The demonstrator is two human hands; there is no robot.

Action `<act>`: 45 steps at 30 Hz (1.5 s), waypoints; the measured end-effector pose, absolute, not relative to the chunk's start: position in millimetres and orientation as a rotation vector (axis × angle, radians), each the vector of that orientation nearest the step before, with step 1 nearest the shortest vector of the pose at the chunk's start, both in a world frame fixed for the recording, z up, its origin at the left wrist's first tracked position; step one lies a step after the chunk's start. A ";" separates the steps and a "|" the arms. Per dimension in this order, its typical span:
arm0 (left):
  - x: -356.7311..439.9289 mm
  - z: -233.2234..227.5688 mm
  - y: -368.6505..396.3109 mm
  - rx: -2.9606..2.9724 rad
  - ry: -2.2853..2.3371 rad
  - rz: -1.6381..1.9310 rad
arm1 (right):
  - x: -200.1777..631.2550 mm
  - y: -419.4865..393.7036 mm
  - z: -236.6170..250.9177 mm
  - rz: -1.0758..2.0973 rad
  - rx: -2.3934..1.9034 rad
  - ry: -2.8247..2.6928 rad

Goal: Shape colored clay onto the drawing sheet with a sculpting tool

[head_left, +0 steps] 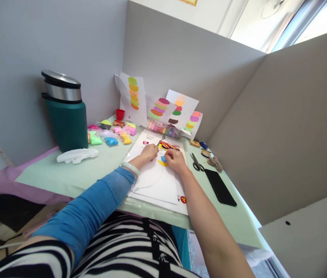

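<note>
Head view: a paper sheet (157, 181) is pressed flat on the worktop (65, 173) by the left hand (149, 151), fingers curled; a blue clay bit (164, 158) is pinched by the right hand (176, 159). Scissors (196, 162), clay packets (111, 135) and a flask (65, 112) are seen beyond.

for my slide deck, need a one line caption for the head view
Both hands, left hand and right hand, press coloured clay onto a white sheet.

Red logos on white sheet (163, 181), top left and bottom right corners: too small, unreadable.
</note>
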State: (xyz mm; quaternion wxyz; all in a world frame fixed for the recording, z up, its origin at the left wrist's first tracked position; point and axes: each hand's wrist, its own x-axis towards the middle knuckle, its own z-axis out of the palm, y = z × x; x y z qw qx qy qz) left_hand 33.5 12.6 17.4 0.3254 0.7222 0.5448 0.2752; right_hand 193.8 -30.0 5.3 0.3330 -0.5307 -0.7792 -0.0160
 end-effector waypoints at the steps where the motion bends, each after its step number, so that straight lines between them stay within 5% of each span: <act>1: 33.6 17.5 12.6 1.897 1.432 0.720 | 193.6 -30.1 5.4 -0.039 -1.382 -2.036; 45: 33.7 17.7 12.3 1.882 1.421 0.738 | 190.9 -32.9 7.4 0.317 -1.282 -2.031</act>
